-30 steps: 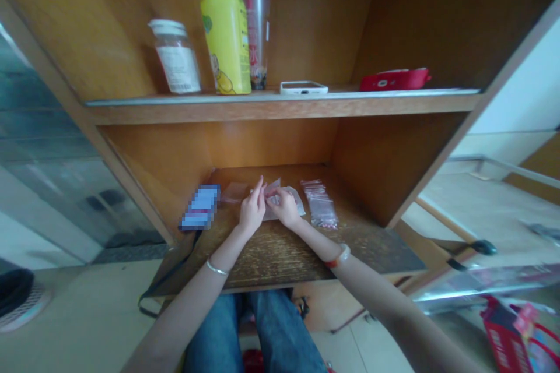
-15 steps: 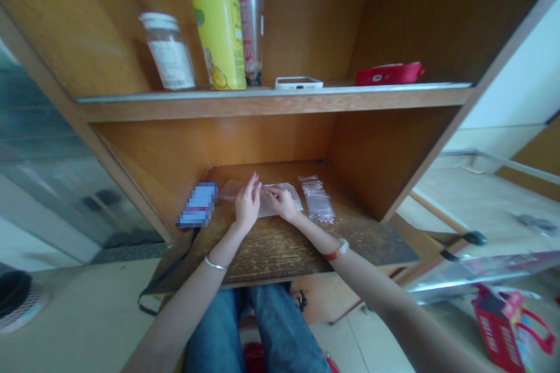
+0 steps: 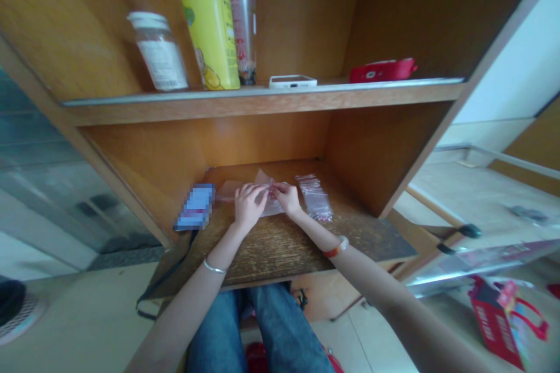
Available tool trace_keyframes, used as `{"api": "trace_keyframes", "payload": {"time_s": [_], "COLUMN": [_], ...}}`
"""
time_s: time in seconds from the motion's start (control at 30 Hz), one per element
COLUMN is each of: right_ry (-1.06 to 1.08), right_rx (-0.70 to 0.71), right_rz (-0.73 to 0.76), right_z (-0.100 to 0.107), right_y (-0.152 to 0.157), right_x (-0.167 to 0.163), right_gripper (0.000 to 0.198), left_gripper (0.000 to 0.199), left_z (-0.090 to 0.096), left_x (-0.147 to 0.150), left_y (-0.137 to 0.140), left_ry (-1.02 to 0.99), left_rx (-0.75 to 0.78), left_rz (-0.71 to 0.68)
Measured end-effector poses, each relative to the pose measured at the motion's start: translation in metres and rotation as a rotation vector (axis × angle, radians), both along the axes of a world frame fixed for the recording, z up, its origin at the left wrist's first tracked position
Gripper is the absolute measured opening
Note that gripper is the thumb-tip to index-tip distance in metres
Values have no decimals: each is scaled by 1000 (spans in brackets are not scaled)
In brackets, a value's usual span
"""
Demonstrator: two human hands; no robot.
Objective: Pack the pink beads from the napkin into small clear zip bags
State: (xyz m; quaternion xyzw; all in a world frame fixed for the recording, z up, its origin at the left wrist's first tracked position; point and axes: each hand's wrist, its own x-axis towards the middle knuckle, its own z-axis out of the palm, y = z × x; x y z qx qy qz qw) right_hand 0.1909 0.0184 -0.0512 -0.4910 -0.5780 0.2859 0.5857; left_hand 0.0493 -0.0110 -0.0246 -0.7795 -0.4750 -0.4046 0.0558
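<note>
Both hands meet over the wooden desk (image 3: pixel 280 245), each pinching a thin clear plastic bag (image 3: pixel 263 177) whose upper part sticks up between them. My left hand (image 3: pixel 249 206) has its fingers bent over the bag's near side. Thumb and fingers of my right hand (image 3: pixel 286 199) close on it from the right. Another clear, whitish plastic piece (image 3: pixel 273 208) lies flat under the hands. Left of them is more flat clear plastic (image 3: pixel 225 190). To the right lies a stack of clear plastic packets (image 3: pixel 314 197). Whatever is inside the pinched bag is too small to make out.
A phone (image 3: pixel 195 207) with a dark strap (image 3: pixel 168 273) lies at the left. On the shelf above stand a lidded jar (image 3: pixel 161 59), a yellow bottle (image 3: pixel 212 35), a cup with a straw (image 3: pixel 243 23), a white phone (image 3: pixel 293 82) and a red object (image 3: pixel 383 71).
My left hand's fingers, stretched upward before, are now bent onto the plastic. The bag's upper part now stands up between the hands. The right hand keeps its pinch. The view has shifted slightly.
</note>
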Motion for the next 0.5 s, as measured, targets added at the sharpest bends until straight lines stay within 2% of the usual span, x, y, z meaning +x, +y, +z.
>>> {"api": "trace_keyframes", "payload": {"time_s": [0.1, 0.27, 0.4, 0.5], "right_ry": [92, -2, -5, 23], "right_rx": [-24, 64, 52, 54], "right_rz": [-3, -2, -61, -45], "right_z": [-2, 2, 5, 6], "right_y": [0, -5, -7, -7], "right_x": [0, -1, -3, -4], "right_gripper": [19, 17, 18, 19], "left_gripper": [25, 24, 22, 19], "left_z": [-1, -4, -6, -6], "left_x": [0, -1, -2, -1], "left_y": [1, 6, 6, 6], "left_ry": [23, 38, 5, -41], "left_rx": [-5, -48, -32, -8], "left_rz": [-6, 19, 10, -22]}}
